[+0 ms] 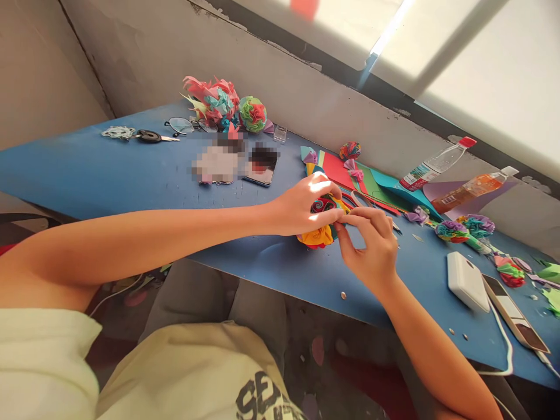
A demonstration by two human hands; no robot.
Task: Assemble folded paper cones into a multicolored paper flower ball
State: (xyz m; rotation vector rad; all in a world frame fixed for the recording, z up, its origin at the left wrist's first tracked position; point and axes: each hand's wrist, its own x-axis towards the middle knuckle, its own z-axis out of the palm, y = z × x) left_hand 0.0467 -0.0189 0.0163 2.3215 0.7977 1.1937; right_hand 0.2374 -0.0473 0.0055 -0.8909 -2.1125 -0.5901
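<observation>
A ball of folded paper flowers [318, 237], yellow, red and teal, rests at the blue table near its front edge. Curled around its top and left side is my left hand [301, 201], gripping it. My right hand [371, 242] pinches at the ball's right side, its thumb and forefinger close to my left fingertips. Whatever sits between those right fingers is too small to make out. Part of the ball is covered by both hands.
Behind my hands lie coloured paper sheets [336, 170] and two bottles [431, 163]. Finished paper balls [252, 114], glasses [181, 125] and a key [151, 136] lie to the left. A white power bank [467, 280] and a phone [516, 315] with cables lie right.
</observation>
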